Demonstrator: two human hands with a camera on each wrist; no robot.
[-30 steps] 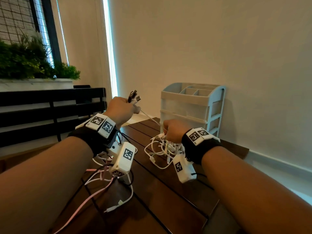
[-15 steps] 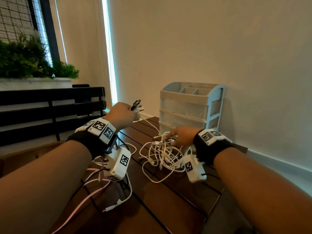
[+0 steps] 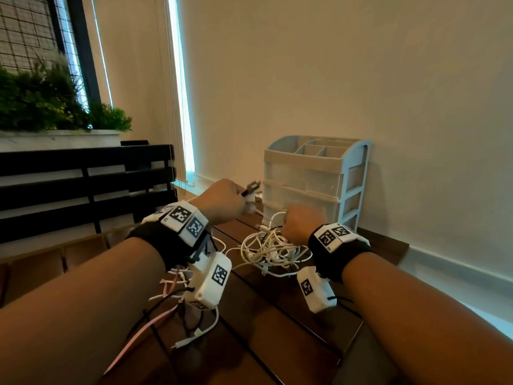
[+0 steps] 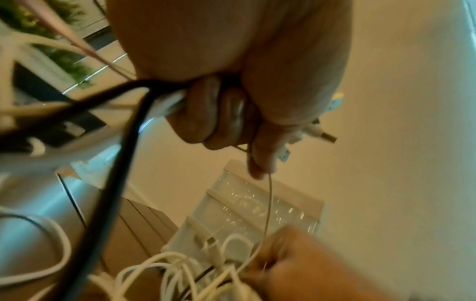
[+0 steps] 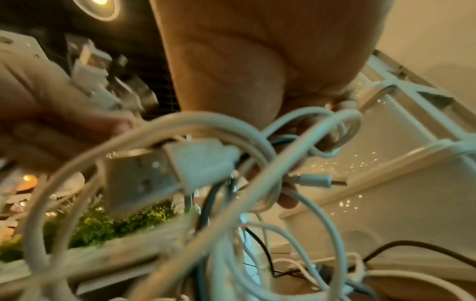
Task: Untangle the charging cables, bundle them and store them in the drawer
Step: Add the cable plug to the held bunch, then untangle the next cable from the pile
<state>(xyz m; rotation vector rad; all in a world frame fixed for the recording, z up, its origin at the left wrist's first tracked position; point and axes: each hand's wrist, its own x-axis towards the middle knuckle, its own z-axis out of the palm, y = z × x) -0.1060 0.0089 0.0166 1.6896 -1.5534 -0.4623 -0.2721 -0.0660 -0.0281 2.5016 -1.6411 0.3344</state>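
My left hand fists the freed plug ends at 11 o'clock, keeping them clear of the knot. My right hand grips white loops atop the tangled cables, on the table at 6 o'clock from the drawer unit, ready for feeding strands out.

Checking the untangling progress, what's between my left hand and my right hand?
A thin white cable stretches from the left hand to the right hand, shown clearest in the left wrist view.

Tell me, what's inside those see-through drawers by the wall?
The drawer unit stands shut, and through its clear fronts nothing shows. The right hand and the white cable tangle cover the lowest drawer's front.
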